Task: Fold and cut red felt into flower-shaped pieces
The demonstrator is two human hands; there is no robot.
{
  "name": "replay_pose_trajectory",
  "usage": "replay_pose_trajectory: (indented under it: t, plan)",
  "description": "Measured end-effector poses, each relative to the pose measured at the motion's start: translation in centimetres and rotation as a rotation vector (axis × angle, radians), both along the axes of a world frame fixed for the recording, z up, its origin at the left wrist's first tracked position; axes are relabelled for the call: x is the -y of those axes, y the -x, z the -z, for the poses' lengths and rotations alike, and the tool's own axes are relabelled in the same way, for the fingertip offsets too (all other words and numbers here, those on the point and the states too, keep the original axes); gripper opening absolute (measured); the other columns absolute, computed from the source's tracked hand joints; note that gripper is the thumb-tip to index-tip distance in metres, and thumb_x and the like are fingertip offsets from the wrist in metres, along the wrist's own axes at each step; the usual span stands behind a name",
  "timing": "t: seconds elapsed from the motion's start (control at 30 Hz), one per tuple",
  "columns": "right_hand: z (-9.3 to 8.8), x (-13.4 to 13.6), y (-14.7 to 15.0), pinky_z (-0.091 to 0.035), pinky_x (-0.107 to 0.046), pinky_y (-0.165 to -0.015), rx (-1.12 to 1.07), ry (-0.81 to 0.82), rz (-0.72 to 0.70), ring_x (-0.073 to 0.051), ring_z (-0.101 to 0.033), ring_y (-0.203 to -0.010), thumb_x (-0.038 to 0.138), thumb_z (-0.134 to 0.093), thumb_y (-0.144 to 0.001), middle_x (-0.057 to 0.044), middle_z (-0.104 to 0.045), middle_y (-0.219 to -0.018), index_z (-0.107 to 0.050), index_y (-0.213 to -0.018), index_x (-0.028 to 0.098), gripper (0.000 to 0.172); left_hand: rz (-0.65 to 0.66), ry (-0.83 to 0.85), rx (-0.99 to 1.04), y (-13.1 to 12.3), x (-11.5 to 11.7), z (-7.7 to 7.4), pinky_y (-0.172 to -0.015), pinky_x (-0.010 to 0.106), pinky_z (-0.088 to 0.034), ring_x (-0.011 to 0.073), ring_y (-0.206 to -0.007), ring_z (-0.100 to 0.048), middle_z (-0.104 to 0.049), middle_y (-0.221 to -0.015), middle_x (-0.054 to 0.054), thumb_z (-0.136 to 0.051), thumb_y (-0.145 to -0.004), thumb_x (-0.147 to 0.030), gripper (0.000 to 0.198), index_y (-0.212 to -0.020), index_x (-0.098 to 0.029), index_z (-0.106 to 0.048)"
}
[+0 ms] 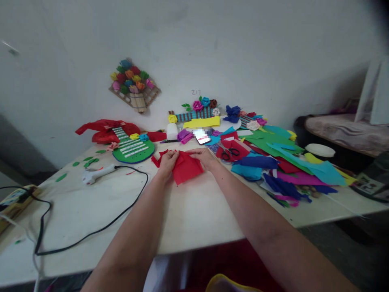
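Observation:
A sheet of red crepe paper [187, 168], partly folded at its left side, is held just over the middle of the table. My left hand [168, 162] pinches its upper left part, the fingers pressed together. At the top right edge my right hand [203, 157] grips the same paper between thumb and fingers. Beyond my hands lie a phone [201, 137] with its screen lit and a folded purple paper [184, 136]. A pair of scissors [230, 152] with dark handles rests on red paper to the right of my right hand.
A green guitar-shaped craft [133, 150] and a white glue gun [96, 174] lie to the left, with a black cord looping across the table [121, 231]. Coloured paper scraps [282, 162] pile up on the right. A yellow power strip [15, 207] sits at the left edge.

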State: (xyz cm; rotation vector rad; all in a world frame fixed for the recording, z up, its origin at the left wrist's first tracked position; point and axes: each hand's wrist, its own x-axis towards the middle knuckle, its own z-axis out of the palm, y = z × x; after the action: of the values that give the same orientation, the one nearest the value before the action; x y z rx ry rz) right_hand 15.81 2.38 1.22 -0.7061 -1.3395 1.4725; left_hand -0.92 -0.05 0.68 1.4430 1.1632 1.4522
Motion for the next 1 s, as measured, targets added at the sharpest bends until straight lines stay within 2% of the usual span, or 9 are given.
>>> replay_pose_trajectory:
  t: [0.3, 0.7, 0.9, 1.0]
  plan:
    - [0.42, -0.38, -0.15, -0.046, -0.032, -0.082, 0.066, -0.064, 0.005, -0.015, -0.061, -0.082, 0.014, -0.063, -0.057, -0.003, -0.07, -0.083, -0.072, -0.079, 0.017, 0.023, 0.006, 0.038, 0.067, -0.22, 0.08, -0.09, -0.045, 0.021, -0.03, 0.0078, -0.047, -0.041, -0.05, -0.053, -0.003, -0.062, -0.066, -0.049, 0.036, -0.059, -0.016, -0.051]
    - [0.2, -0.04, -0.32, -0.044, -0.031, -0.08, 0.144, -0.141, 0.009, -0.015, -0.06, -0.079, 0.03, -0.073, -0.055, -0.004, -0.069, -0.08, -0.072, -0.076, 0.016, 0.025, -0.002, 0.048, 0.057, 0.1, -0.29, 0.16, -0.046, 0.022, -0.032, 0.009, -0.048, -0.044, -0.052, -0.054, -0.002, -0.064, -0.063, -0.051, 0.037, -0.059, -0.016, -0.051]
    - [0.24, -0.16, -0.57, -0.044, -0.031, -0.077, 0.179, -0.193, 0.01, -0.017, -0.06, -0.08, 0.042, -0.066, -0.065, -0.004, -0.069, -0.077, -0.072, -0.074, 0.015, 0.029, 0.01, 0.064, 0.08, -0.07, -0.03, -0.03, -0.045, 0.022, -0.032, 0.0089, -0.048, -0.044, -0.053, -0.055, -0.001, -0.064, -0.063, -0.051, 0.037, -0.06, -0.016, -0.051]
    - [0.4, -0.42, -0.46, -0.044, -0.032, -0.077, 0.186, -0.19, 0.019, -0.018, -0.06, -0.079, 0.038, -0.071, -0.059, -0.005, -0.069, -0.077, -0.071, -0.074, 0.014, 0.028, 0.006, 0.068, 0.086, -0.15, 0.08, -0.12, -0.045, 0.021, -0.031, 0.0082, -0.047, -0.043, -0.052, -0.054, -0.002, -0.065, -0.062, -0.052, 0.038, -0.06, -0.016, -0.051]
